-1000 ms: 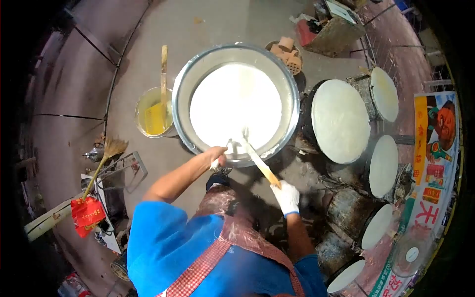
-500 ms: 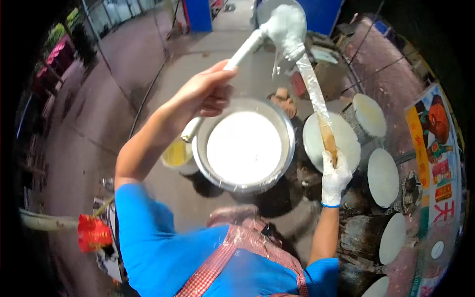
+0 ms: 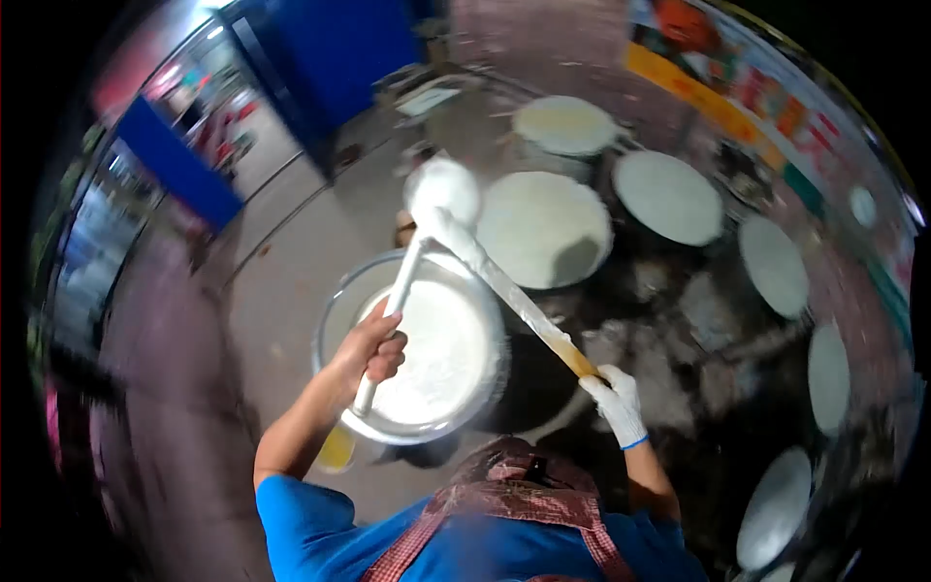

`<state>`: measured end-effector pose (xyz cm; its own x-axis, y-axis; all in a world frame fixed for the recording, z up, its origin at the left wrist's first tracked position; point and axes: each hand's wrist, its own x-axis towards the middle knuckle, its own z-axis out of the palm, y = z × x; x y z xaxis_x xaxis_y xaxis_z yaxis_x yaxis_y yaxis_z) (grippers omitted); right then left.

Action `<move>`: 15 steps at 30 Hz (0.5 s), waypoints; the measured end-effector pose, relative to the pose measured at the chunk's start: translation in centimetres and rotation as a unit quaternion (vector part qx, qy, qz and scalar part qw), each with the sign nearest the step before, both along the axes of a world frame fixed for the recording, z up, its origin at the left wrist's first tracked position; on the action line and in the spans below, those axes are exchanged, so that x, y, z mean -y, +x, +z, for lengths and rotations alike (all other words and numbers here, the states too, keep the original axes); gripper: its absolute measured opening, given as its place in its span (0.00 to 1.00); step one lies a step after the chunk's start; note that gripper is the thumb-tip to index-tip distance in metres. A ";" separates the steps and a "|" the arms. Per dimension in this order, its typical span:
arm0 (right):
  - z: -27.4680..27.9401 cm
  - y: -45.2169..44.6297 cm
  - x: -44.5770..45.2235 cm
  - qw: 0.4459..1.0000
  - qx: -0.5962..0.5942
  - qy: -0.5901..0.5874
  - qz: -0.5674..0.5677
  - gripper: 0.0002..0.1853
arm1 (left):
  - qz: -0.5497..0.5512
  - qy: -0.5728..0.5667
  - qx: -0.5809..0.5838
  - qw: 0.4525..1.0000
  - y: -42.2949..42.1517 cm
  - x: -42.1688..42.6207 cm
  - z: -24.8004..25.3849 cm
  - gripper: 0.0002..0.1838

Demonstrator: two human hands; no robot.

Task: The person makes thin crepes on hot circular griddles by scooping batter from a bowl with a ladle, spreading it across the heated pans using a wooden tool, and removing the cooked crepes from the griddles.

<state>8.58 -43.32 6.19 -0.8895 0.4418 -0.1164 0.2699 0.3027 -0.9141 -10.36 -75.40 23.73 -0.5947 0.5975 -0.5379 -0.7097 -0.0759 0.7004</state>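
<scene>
My bare left hand (image 3: 371,347) is closed round the pale handle of a ladle (image 3: 400,281). The ladle's bowl, heaped with white batter (image 3: 443,184), is held up beyond the far rim of a metal basin (image 3: 327,320). White batter (image 3: 441,359) also fills much of that basin. In a white glove, my right hand (image 3: 618,403) grips the wooden end of a long flat spatula (image 3: 514,296). Batter coats the spatula's far part, and its tip meets the ladle's bowl. Right of the bowl is a round griddle (image 3: 543,223) with a pale surface.
Several more round pale-topped drums curve along the right, among them one drum (image 3: 669,199) and another (image 3: 774,267). A container with something yellow (image 3: 337,449) stands by the basin's near left. Blue panels (image 3: 330,58) and a printed banner (image 3: 737,87) are at the back.
The view has swung to the right. Ladle and spatula have come down from high up, and the bowl is now near the griddle beside the basin. Both hands keep their holds.
</scene>
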 end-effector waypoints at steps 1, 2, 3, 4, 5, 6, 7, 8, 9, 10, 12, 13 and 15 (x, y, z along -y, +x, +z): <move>0.8 1.5 -0.8 0.998 0.015 -0.060 -0.032 0.16 | -0.040 -0.021 -0.050 0.998 0.3 -2.5 -0.7 0.28; 1.9 2.6 -1.4 0.990 0.026 -0.121 -0.068 0.16 | -0.083 -0.003 -0.069 0.994 0.3 -5.3 -2.3 0.31; 2.9 3.6 -2.2 0.981 0.043 -0.177 -0.063 0.16 | -0.093 -0.001 -0.041 0.995 0.5 -8.1 -3.4 0.24; 1.7 4.9 -3.0 0.985 0.029 -0.153 -0.076 0.16 | -0.109 0.001 -0.011 0.994 0.9 -11.1 -4.8 0.18; -0.5 6.8 -3.8 0.990 0.024 -0.100 -0.097 0.18 | -0.135 0.058 0.160 0.976 -0.5 -13.1 -8.0 0.09; -1.9 9.5 -4.5 0.989 0.057 -0.058 -0.126 0.20 | -0.158 0.089 0.335 0.925 -1.7 -15.9 -11.6 0.08; -5.9 13.0 -5.2 0.986 0.054 0.063 -0.146 0.22 | -0.188 0.078 0.392 0.897 -0.2 -19.6 -12.6 0.11; -6.1 17.0 -5.5 0.977 0.142 0.051 -0.151 0.24 | -0.211 0.063 0.443 0.869 1.9 -23.2 -13.3 0.16; -6.3 21.1 -5.9 0.961 0.170 0.064 -0.207 0.24 | -0.210 0.041 0.497 0.841 3.2 -27.3 -15.2 0.16; -6.7 25.3 -4.6 0.945 0.196 0.070 -0.254 0.25 | -0.198 0.012 0.543 0.816 5.1 -30.5 -17.5 0.15; -7.7 35.7 -1.9 0.906 0.215 0.075 -0.357 0.24 | -0.287 0.025 0.572 0.768 12.9 -37.0 -20.2 0.11; -7.7 39.6 0.0 0.872 0.216 0.023 -0.439 0.22 | -0.347 0.013 0.605 0.717 15.6 -40.2 -22.8 0.13; -7.0 45.8 3.1 0.783 0.282 0.051 -0.552 0.18 | -0.560 0.068 0.150 0.812 25.7 -44.1 -17.5 0.13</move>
